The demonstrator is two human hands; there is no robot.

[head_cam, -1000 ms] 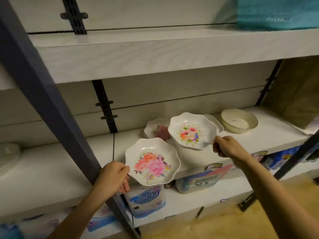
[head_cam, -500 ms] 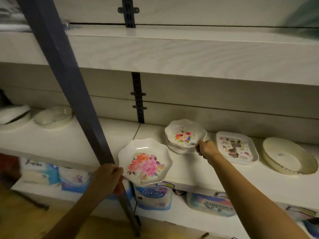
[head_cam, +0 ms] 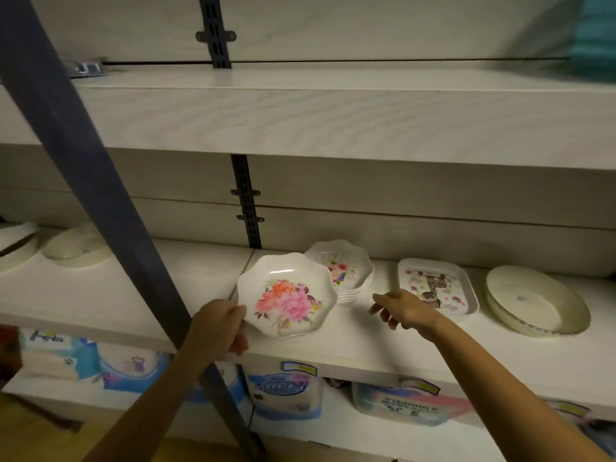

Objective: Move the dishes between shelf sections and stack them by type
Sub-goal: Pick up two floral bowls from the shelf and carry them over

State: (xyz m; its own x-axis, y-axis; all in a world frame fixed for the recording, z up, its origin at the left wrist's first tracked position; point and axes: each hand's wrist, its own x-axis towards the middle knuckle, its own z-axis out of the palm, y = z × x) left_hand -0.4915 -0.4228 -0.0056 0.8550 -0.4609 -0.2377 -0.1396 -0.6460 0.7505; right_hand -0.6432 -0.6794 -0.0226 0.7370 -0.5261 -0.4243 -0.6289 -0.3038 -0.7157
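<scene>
White scalloped plastic plate with a pink-and-orange flower print [head_cam: 286,296]: held in the air over the front part of the white middle shelf [head_cam: 133,295], tilted so its face points at the camera. It partly covers the stack behind it.

Left hand [head_cam: 218,323]: grips the plate's left rim, thumb on the face side, the other fingers [head_cam: 240,341] curled behind the rim. The forearm crosses in front of the dark blue-grey slanted upright post [head_cam: 100,201].

Right hand [head_cam: 401,310]: palm down above the shelf, fingers [head_cam: 376,306] loosely spread and slightly bent, holding nothing. It is near the stack's right side but apart from it.

Stack of matching scalloped floral plates [head_cam: 350,271]: on the shelf, right section, just right of the black slotted wall rail [head_cam: 246,201].

Right of the stack: white rectangular trays with a cartoon print [head_cam: 436,288], stacked; then cream round shallow dishes [head_cam: 536,301], count unclear.

Left section, beyond the post: pale cream dishes [head_cam: 78,246], blurred.

Lower shelf: blue-and-white packaged goods [head_cam: 286,391].
</scene>
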